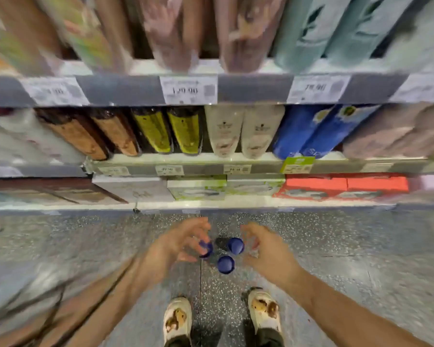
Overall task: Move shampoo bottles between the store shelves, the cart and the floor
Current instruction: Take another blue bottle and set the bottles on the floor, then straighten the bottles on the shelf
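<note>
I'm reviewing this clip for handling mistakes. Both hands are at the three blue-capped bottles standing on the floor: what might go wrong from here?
1. The three bottles stand packed together: the left bottle, the right bottle and the near bottle. The left hand or the right hand closing on one could topple a neighbour.
2. Two hands, three bottles: the near bottle may stay behind, close to the shoes, and get kicked.

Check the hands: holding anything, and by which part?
Right hand holds nothing. Left hand curls around the leftmost blue bottle cap, but blur hides whether it grips.
</note>
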Tool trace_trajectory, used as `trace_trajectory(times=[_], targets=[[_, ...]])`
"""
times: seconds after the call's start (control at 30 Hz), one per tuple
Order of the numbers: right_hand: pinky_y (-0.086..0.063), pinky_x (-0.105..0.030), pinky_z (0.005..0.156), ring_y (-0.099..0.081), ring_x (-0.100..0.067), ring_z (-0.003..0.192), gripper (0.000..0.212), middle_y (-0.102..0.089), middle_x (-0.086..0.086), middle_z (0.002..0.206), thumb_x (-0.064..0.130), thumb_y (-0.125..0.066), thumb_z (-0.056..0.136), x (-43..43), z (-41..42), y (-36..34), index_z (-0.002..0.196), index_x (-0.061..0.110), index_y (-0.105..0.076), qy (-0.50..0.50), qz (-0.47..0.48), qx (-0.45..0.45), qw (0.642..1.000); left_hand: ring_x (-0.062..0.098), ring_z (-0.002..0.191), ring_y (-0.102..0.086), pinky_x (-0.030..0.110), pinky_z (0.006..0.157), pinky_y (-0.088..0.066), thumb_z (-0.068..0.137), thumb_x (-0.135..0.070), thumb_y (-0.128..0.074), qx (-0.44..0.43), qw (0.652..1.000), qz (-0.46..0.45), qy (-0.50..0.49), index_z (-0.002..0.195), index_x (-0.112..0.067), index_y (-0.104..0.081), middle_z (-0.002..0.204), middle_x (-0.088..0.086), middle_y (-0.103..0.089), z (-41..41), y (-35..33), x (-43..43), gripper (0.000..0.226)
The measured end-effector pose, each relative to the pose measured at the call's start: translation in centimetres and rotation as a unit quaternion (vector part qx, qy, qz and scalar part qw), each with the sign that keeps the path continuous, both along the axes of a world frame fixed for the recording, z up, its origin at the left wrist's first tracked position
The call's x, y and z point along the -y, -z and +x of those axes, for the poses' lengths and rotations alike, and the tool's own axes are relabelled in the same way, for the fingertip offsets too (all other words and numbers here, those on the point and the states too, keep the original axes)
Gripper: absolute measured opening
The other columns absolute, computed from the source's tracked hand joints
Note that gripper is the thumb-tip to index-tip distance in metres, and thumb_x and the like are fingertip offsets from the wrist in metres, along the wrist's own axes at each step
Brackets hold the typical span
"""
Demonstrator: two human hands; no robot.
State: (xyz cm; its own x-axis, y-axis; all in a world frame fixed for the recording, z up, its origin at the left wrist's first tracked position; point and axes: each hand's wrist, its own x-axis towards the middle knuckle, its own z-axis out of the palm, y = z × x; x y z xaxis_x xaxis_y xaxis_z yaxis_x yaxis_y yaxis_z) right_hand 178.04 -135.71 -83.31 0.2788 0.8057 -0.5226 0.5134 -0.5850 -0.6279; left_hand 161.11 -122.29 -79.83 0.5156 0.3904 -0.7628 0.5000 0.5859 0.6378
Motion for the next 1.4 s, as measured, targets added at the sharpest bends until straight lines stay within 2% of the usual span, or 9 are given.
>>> trace_trajectory(times=[0.13, 0.27, 0.4, 0.5, 0.63, 0.73, 0.93, 1.23, 1.4], targets=[[-0.035, -0.013, 0.061, -0.052, -0.006, 0.075, 0.047, -0.057, 0.003, 0.102, 0.008, -0.069, 0.072, -0.7, 1.9, -11.2, 0.116, 0.016, -0.055, -0.01, 0.084, 0.021, 0.996, 0.029, 0.069, -0.058, 0.032, 0.06, -0.041, 0.052, -0.052, -0.066, 0.079, 0.996, 0.036, 0.002, 0.104, -0.007, -0.065, 0.091, 0.015, -0.062, 1.2, -11.8, -1.0, 0.069], [-0.044, -0.015, 0.064, -0.056, -0.005, 0.074, 0.04, -0.056, 0.012, 0.099, 0.011, -0.074, 0.074, -0.1, 3.9, -22.5, 0.106, 0.025, -0.056, 0.018, 0.151, 0.04, 0.988, 0.03, 0.063, -0.061, 0.031, 0.055, -0.046, 0.069, -0.041, -0.072, 0.096, 0.989, 0.107, 0.029, 0.1, -0.009, -0.068, 0.085, 0.012, -0.064, 3.6, -21.9, -1.4, 0.045], [-0.044, -0.02, 0.062, -0.057, -0.008, 0.071, 0.043, -0.06, 0.005, 0.095, 0.012, -0.075, 0.072, 1.2, 6.3, -31.6, 0.088, 0.043, -0.049, 0.035, 0.212, 0.06, 0.975, 0.028, 0.059, -0.059, 0.027, 0.049, -0.045, 0.07, -0.043, -0.069, 0.147, 0.975, 0.153, 0.064, 0.097, -0.008, -0.068, 0.082, 0.013, -0.062, 6.3, -31.4, -1.0, 0.044], [-0.042, -0.014, 0.061, -0.058, -0.007, 0.066, 0.047, -0.058, 0.009, 0.093, 0.009, -0.075, 0.074, 2.5, 8.5, -38.4, 0.09, 0.043, -0.048, 0.03, 0.262, 0.084, 0.961, 0.028, 0.053, -0.056, 0.026, 0.048, -0.043, 0.059, -0.042, -0.07, 0.183, 0.962, 0.188, 0.074, 0.092, -0.008, -0.067, 0.076, 0.014, -0.061, 9.0, -38.3, 0.2, 0.047], [-0.045, -0.016, 0.064, -0.058, -0.007, 0.07, 0.035, -0.058, 0.014, 0.09, 0.011, -0.073, 0.076, 4.2, 11.5, -46.6, 0.103, 0.023, -0.056, 0.024, 0.325, 0.118, 0.938, 0.028, 0.05, -0.054, 0.029, 0.051, -0.037, 0.055, -0.046, -0.069, 0.235, 0.937, 0.242, 0.091, 0.086, -0.012, -0.07, 0.069, 0.014, -0.061, 12.4, -45.7, 2.0, 0.046], [-0.045, -0.015, 0.063, -0.057, -0.006, 0.069, 0.033, -0.058, 0.014, 0.091, 0.014, -0.074, 0.077, 5.3, 14.3, -52.2, 0.1, 0.028, -0.055, 0.014, 0.379, 0.134, 0.915, 0.028, 0.044, -0.057, 0.026, 0.041, -0.042, 0.05, -0.047, -0.07, 0.259, 0.92, 0.276, 0.1, 0.074, -0.016, -0.074, 0.06, 0.015, -0.061, 15.1, -51.2, 2.8, 0.039], [-0.049, -0.02, 0.063, -0.061, -0.012, 0.075, 0.037, -0.062, 0.007, 0.098, 0.013, -0.076, 0.076, 7.1, 18.8, -61.3, 0.104, 0.026, -0.057, 0.004, 0.451, 0.161, 0.878, 0.026, 0.05, -0.057, 0.022, 0.041, -0.041, 0.044, -0.05, -0.082, 0.338, 0.857, 0.368, 0.123, 0.08, -0.014, -0.074, 0.067, 0.016, -0.06, 17.5, -60.7, 4.1, 0.052], [-0.052, -0.033, 0.063, -0.06, -0.018, 0.068, 0.038, -0.065, -0.001, 0.09, 0.007, -0.077, 0.069, 8.3, 21.0, -71.8, 0.098, 0.024, -0.06, 0.056, 0.554, 0.214, 0.803, 0.027, 0.054, -0.057, 0.026, 0.045, -0.043, 0.055, -0.044, -0.071, 0.411, 0.775, 0.459, 0.14, 0.083, -0.015, -0.074, 0.073, 0.018, -0.062, 19.6, -72.2, 3.6, 0.04], [-0.056, -0.035, 0.066, -0.063, -0.014, 0.074, 0.04, -0.065, 0.004, 0.093, 0.014, -0.08, 0.071, 8.3, 22.0, -76.5, 0.099, 0.03, -0.057, 0.066, 0.55, 0.281, 0.784, 0.025, 0.059, -0.057, 0.027, 0.05, -0.046, 0.059, -0.046, -0.069, 0.415, 0.744, 0.505, 0.139, 0.098, -0.006, -0.068, 0.075, 0.014, -0.064, 21.2, -76.2, 3.3, 0.056]])
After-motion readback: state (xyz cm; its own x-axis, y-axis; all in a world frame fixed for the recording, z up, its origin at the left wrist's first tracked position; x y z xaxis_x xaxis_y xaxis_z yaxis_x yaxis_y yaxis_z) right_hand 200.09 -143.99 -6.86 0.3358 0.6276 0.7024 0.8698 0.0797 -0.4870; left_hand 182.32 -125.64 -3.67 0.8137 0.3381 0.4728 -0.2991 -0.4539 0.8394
